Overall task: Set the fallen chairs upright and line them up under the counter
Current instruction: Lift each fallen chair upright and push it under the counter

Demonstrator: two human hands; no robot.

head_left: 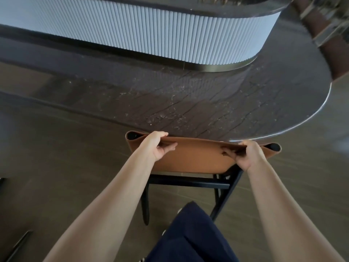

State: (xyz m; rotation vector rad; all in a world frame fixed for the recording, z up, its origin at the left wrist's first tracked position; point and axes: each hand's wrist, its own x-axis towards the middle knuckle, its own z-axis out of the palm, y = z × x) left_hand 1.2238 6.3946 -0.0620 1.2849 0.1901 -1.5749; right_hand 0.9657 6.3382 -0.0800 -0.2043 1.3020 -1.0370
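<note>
chair backrest [196, 157], top edge pinched by left hand [159, 145], right hand [245, 155]

I see a bare left forearm [113, 195], a bare right forearm [279, 195], and a dark navy trouser leg [190, 235] beside the chair [194, 157].

Dark brown tiled floor [56, 157], curved white fluted panel [170, 35], soft daylight

The dark tiled floor [56, 157] carries 1 upright chair [188, 157] with a tan back and black legs, its top edge at the rim of the dark veined counter [188, 103]. On the counter stands a raised tier [151, 35] faced in white ribs. 1 thin dark bar [19, 242] lies on the floor, lower left.
</note>
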